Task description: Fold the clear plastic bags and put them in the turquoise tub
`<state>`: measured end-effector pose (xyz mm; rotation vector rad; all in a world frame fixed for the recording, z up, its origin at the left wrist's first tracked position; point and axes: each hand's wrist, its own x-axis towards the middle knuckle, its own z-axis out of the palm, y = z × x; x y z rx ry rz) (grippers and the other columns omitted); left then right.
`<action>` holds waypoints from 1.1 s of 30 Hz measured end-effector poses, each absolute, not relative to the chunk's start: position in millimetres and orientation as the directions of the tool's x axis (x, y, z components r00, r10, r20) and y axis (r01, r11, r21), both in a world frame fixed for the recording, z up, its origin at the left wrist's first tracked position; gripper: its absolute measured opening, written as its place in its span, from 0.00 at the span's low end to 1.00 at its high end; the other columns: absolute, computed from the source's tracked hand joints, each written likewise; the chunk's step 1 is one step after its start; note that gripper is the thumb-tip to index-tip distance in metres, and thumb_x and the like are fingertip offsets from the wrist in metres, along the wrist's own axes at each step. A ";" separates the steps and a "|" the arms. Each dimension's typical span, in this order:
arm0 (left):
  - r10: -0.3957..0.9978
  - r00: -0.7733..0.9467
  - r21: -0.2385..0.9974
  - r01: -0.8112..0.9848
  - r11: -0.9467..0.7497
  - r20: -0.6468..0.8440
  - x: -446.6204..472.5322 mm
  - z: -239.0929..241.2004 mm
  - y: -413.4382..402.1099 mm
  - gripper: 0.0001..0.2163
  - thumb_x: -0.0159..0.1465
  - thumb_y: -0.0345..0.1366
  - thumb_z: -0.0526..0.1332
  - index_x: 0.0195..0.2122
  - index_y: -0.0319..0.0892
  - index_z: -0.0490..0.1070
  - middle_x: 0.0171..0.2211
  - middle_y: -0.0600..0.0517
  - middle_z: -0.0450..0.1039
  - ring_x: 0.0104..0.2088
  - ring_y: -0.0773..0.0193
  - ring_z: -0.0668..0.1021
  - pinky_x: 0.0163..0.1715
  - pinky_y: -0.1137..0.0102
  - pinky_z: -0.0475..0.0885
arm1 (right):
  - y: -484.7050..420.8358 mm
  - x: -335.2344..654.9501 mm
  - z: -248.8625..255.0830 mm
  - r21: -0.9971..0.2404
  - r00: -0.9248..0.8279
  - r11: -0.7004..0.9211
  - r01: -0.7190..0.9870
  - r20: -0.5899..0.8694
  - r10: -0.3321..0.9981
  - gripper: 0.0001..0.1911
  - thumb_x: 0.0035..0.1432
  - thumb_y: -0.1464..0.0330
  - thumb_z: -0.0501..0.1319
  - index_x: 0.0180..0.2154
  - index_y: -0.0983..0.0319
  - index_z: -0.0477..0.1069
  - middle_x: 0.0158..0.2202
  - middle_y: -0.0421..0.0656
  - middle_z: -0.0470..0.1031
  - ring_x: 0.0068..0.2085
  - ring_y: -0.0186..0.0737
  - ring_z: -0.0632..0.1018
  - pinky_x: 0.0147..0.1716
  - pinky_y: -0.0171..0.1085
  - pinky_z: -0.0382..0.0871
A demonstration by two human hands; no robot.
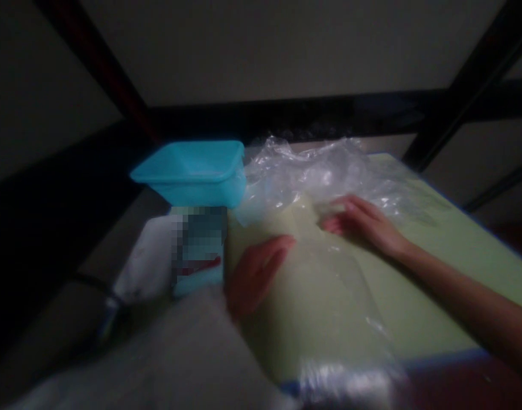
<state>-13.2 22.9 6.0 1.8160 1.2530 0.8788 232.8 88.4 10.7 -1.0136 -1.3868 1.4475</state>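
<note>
A clear plastic bag (341,290) lies flat along the green table and hangs over its near edge. My left hand (258,273) hovers at the bag's left side, thumb and fingers stretched toward the right, with nothing visible in it. Near the bag's far end, my right hand (363,222) has loosely bent fingers, apart from one another, and I see nothing gripped in them. Between the two hands is a pale yellowish flap or sheet (299,219); blur hides what it is. Both hands are smeared by motion, so contact with the plastic is unclear.
Crumpled clear plastic (324,171) is heaped at the back of the green table (423,250). A turquoise basin (192,176) stands at the back left. A white cloth-like thing (147,256) and a pixelated object (201,245) lie before it. Dark frame bars run behind.
</note>
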 end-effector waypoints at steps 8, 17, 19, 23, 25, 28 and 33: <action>0.965 0.254 0.979 0.172 -0.106 0.060 -8.6 19.0 17.3 0.17 0.65 0.46 0.52 0.41 0.42 0.76 0.44 0.48 0.78 0.47 0.55 0.78 0.54 0.61 0.69 | 83.3 238.8 15.2 -0.995 -0.521 -0.074 -0.061 -0.031 0.853 0.18 0.59 0.55 0.59 0.41 0.63 0.69 0.35 0.47 0.80 0.36 0.39 0.81 0.38 0.39 0.74; 0.930 0.349 0.986 -0.070 0.150 -0.117 -7.3 16.9 20.0 0.17 0.62 0.49 0.57 0.39 0.38 0.74 0.40 0.46 0.80 0.43 0.54 0.80 0.48 0.61 0.73 | 74.4 238.7 26.3 -0.991 -0.709 -0.044 0.123 -0.119 0.695 0.15 0.61 0.59 0.58 0.39 0.66 0.72 0.37 0.47 0.80 0.38 0.36 0.80 0.40 0.38 0.74; 0.914 0.375 0.973 -0.101 0.208 -0.156 -7.1 17.2 19.6 0.20 0.61 0.51 0.58 0.40 0.36 0.73 0.39 0.43 0.79 0.43 0.53 0.80 0.49 0.59 0.72 | 73.8 238.0 26.8 -0.991 -0.702 -0.039 0.127 -0.117 0.703 0.15 0.62 0.59 0.58 0.38 0.66 0.72 0.36 0.46 0.80 0.38 0.36 0.80 0.40 0.37 0.74; 0.867 0.450 0.969 -0.013 0.245 -0.213 -5.6 16.5 18.5 0.23 0.59 0.54 0.59 0.40 0.34 0.74 0.41 0.41 0.79 0.44 0.53 0.80 0.49 0.59 0.72 | 74.2 237.9 26.9 -0.990 -0.685 0.025 0.136 -0.076 0.725 0.14 0.61 0.60 0.59 0.36 0.65 0.72 0.35 0.45 0.80 0.36 0.36 0.80 0.37 0.37 0.74; 0.880 0.433 0.972 -0.032 0.233 -0.197 -5.1 16.3 18.6 0.22 0.59 0.52 0.59 0.40 0.35 0.74 0.41 0.41 0.79 0.44 0.53 0.80 0.49 0.59 0.73 | 71.7 240.0 30.8 -0.975 -0.654 0.146 0.166 0.002 0.756 0.12 0.61 0.61 0.59 0.36 0.64 0.73 0.34 0.44 0.80 0.35 0.36 0.80 0.36 0.36 0.74; 0.919 0.366 0.974 -0.105 0.202 -0.151 -5.1 16.8 19.6 0.19 0.62 0.49 0.57 0.40 0.35 0.73 0.40 0.42 0.79 0.43 0.53 0.80 0.48 0.59 0.73 | 55.6 247.1 43.6 -0.850 -0.658 0.447 0.281 0.168 0.734 0.11 0.62 0.63 0.58 0.39 0.62 0.75 0.37 0.44 0.80 0.37 0.37 0.80 0.36 0.36 0.75; 0.931 0.351 0.981 -0.116 0.153 -0.103 -5.9 14.8 21.7 0.17 0.64 0.46 0.53 0.39 0.36 0.73 0.41 0.42 0.79 0.43 0.53 0.80 0.49 0.58 0.72 | -3.9 259.1 57.8 -0.344 -0.919 0.885 0.315 0.124 0.375 0.31 0.57 0.59 0.62 0.60 0.64 0.61 0.61 0.49 0.63 0.61 0.48 0.65 0.57 0.44 0.64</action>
